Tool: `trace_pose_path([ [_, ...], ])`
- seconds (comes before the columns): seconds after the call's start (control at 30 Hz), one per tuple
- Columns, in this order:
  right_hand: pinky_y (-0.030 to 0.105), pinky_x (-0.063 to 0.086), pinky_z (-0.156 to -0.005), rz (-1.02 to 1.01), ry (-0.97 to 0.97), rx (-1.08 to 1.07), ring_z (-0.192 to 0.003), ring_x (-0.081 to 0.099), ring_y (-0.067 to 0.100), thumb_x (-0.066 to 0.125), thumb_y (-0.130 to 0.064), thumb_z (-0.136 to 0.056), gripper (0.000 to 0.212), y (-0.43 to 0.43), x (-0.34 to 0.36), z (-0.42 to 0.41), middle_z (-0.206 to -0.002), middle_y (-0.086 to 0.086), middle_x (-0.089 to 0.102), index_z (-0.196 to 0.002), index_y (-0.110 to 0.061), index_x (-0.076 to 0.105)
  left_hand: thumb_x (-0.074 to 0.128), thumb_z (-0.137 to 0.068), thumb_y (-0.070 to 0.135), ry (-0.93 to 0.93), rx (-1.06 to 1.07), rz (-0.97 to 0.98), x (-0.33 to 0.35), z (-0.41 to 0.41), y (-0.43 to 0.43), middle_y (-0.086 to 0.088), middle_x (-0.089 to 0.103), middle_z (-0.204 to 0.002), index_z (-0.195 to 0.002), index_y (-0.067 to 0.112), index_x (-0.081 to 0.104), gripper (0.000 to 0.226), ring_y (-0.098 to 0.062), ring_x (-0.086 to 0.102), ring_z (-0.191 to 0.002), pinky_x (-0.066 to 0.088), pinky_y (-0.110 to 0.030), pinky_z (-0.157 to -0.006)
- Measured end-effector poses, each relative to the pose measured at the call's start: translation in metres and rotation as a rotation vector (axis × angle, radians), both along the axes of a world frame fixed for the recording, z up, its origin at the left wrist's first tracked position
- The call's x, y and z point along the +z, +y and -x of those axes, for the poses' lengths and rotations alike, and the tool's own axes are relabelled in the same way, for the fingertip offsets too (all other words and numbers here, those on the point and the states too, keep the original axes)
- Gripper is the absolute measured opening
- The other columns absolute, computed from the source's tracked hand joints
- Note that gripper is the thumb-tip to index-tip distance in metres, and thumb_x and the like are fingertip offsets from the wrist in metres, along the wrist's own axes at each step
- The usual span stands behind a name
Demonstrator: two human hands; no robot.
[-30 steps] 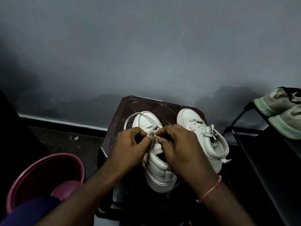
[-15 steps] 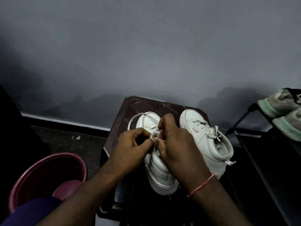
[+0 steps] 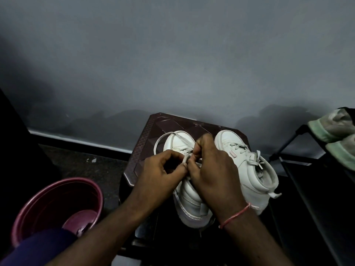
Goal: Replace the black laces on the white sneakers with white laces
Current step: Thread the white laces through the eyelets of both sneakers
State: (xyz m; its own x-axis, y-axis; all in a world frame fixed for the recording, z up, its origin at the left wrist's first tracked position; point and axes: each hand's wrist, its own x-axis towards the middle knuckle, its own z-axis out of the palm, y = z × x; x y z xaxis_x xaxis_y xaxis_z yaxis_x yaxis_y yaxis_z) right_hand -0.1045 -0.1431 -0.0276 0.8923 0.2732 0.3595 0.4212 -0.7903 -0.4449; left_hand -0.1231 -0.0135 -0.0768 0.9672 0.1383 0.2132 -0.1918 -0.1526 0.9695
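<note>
Centre of frame: two white sneakers stand side by side on a dark brown stool [image 3: 146, 143], toes toward the wall.

Left sneaker [image 3: 192, 204]: both hands are at its lacing area. The left hand [image 3: 159, 169] has its fingers [image 3: 172, 153] curled, thumb and forefinger pinching the white lace [image 3: 161, 140] above the tongue. The right hand [image 3: 213, 169] meets it, its fingers also curled and pinching the same lace. One loop of lace arcs out over the toe and onto the stool.

Right sneaker [image 3: 255, 181]: untouched, white laces threaded, ends loose at the collar.

A pink thread band [image 3: 236, 215] circles the right wrist.

Lower left: a maroon bucket [image 3: 57, 198] on the floor holds a mug [image 3: 80, 221].

Right edge: a black rack [image 3: 299, 169] carries a pair of green-soled shoes [image 3: 334, 127].
</note>
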Motion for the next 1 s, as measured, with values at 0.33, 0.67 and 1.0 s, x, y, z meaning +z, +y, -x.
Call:
trace_pose_path([
  [0.33,0.041,0.051,-0.081,-0.214,0.032,0.041,-0.087,0.062,0.013,0.067,-0.012,-0.078,0.032,-0.005,-0.011,-0.005,-0.082,-0.016,0.059,-0.097,-0.033,0.050,0.062,-0.092,0.014,0.100,-0.011,0.256,-0.002,-0.006,-0.001,-0.011,0.073,-0.082,-0.085,0.010,0.070,0.011,-0.018,0.066,-0.074,0.053,-0.034,-0.071],
  [0.67,0.040,0.049,-0.087,-0.097,0.223,0.115,-0.101,0.053,0.009,0.037,-0.047,-0.076,0.041,-0.006,-0.011,-0.007,-0.103,-0.015,0.053,-0.110,-0.033,0.053,0.036,-0.104,0.017,0.097,0.143,0.713,0.046,-0.005,0.001,-0.005,0.065,-0.065,-0.082,0.009,0.049,0.027,-0.020,0.067,-0.066,0.057,-0.043,-0.079],
  [1.0,0.036,0.048,-0.089,-0.028,0.237,0.003,-0.105,0.051,0.014,0.058,-0.048,-0.076,0.030,-0.001,-0.017,-0.007,-0.108,-0.008,0.044,-0.101,-0.032,0.053,0.058,-0.090,0.010,0.047,-0.092,-0.724,0.029,-0.001,0.024,0.003,0.060,-0.072,-0.076,0.026,0.050,0.022,-0.021,0.061,-0.072,0.045,-0.031,-0.062],
])
